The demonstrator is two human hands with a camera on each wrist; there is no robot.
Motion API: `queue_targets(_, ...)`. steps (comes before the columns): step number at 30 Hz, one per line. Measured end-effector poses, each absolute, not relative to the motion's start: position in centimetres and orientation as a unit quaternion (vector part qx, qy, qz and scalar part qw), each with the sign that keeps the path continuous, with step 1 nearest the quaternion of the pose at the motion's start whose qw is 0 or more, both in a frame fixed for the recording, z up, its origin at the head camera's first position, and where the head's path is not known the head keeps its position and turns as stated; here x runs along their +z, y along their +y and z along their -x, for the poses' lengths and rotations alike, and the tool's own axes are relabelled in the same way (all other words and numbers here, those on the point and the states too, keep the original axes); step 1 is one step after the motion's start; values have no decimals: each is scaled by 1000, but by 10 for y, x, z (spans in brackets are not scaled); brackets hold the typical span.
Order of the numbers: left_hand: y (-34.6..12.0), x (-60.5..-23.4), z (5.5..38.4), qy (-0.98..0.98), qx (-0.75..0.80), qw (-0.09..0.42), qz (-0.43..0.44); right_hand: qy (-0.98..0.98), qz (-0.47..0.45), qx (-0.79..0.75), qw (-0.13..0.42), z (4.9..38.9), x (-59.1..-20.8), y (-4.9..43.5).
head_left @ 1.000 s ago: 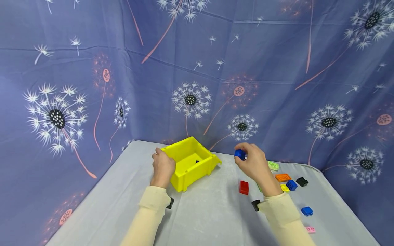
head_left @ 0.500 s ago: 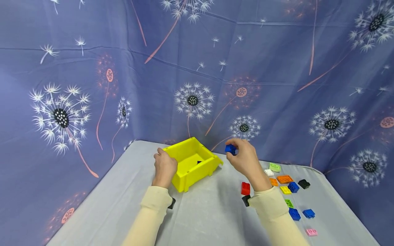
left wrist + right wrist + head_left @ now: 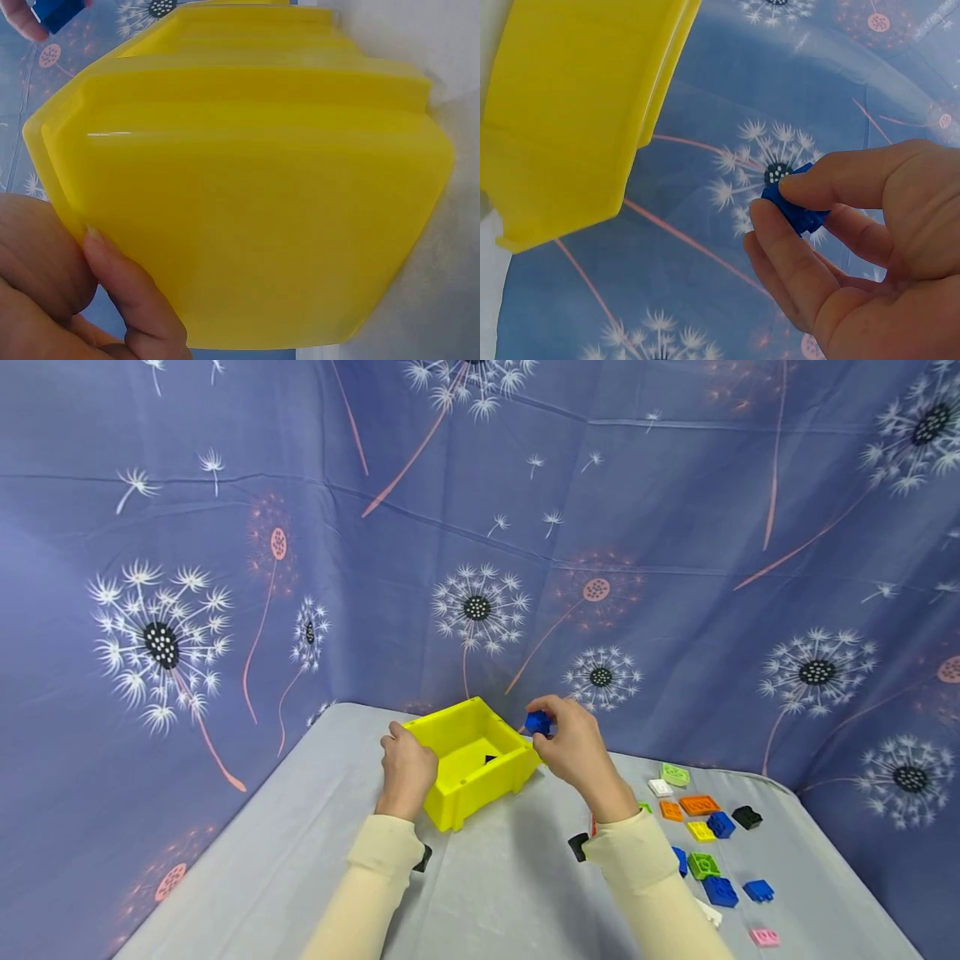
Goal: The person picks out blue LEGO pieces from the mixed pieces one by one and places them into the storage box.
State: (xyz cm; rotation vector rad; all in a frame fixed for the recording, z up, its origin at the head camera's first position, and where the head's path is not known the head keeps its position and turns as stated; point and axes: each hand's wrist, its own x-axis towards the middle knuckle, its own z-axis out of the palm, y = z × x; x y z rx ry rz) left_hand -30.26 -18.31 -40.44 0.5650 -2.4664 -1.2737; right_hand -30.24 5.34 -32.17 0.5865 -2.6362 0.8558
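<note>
A yellow bin (image 3: 480,789) stands on the table, tilted to my view, with a small dark blue piece (image 3: 490,759) inside it. My left hand (image 3: 408,770) grips the bin's left rim; in the left wrist view the thumb and curled fingers pinch its edge (image 3: 64,187). My right hand (image 3: 573,747) holds a blue toy brick (image 3: 537,722) between thumb and fingertips, raised just beside the bin's right rim. The right wrist view shows this blue brick (image 3: 795,210) pinched, apart from the bin's yellow wall (image 3: 570,112).
Several loose bricks lie on the right of the table (image 3: 487,902): an orange one (image 3: 699,805), a black one (image 3: 747,817), a green one (image 3: 703,865), a pink one (image 3: 765,937) and blue ones (image 3: 720,891). A red brick is mostly hidden behind the right forearm. A patterned curtain (image 3: 375,635) hangs behind.
My right hand has moved left with the blue brick, up to the bin's right rim. My left hand keeps its grip on the bin. The view has shifted slightly.
</note>
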Motion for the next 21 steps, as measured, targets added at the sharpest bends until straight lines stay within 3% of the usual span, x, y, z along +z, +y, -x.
queue_targets(21, -183, -403, 303, -861, -444, 150, -199, -922, -202, 321, 77, 308, -344, -2)
